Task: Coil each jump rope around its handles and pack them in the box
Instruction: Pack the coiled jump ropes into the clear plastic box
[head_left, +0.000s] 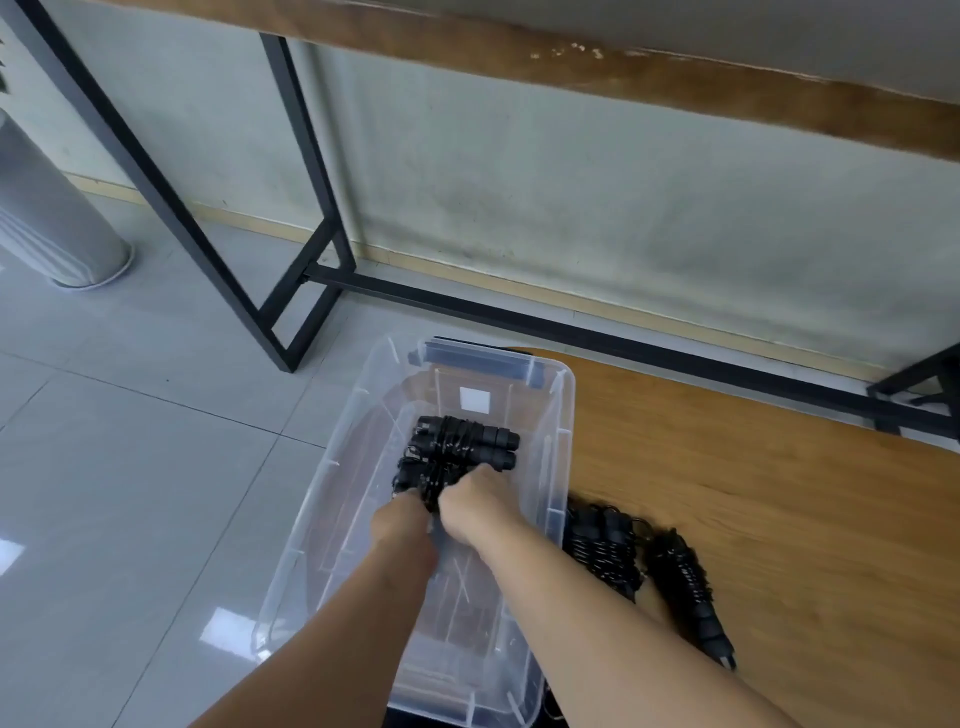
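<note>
A clear plastic box (566, 410) stands on the edge of a wooden surface. Inside it lies one black jump rope (467, 436), its cord coiled round its handles. Both my hands reach down into the box. My left hand (402, 522) and my right hand (467, 501) grip a second black coiled jump rope (423, 480) that lies just in front of the first; my fingers are mostly hidden behind it. Two more coiled black jump ropes lie outside the box to its right, one (605, 545) against the box wall and another (685, 571) further right.
The wooden surface (753, 493) stretches to the right of the box. A black metal table frame (311, 260) stands behind on the grey tiled floor (130, 467), with a wooden tabletop above. A grey cylinder (57, 218) stands at the far left.
</note>
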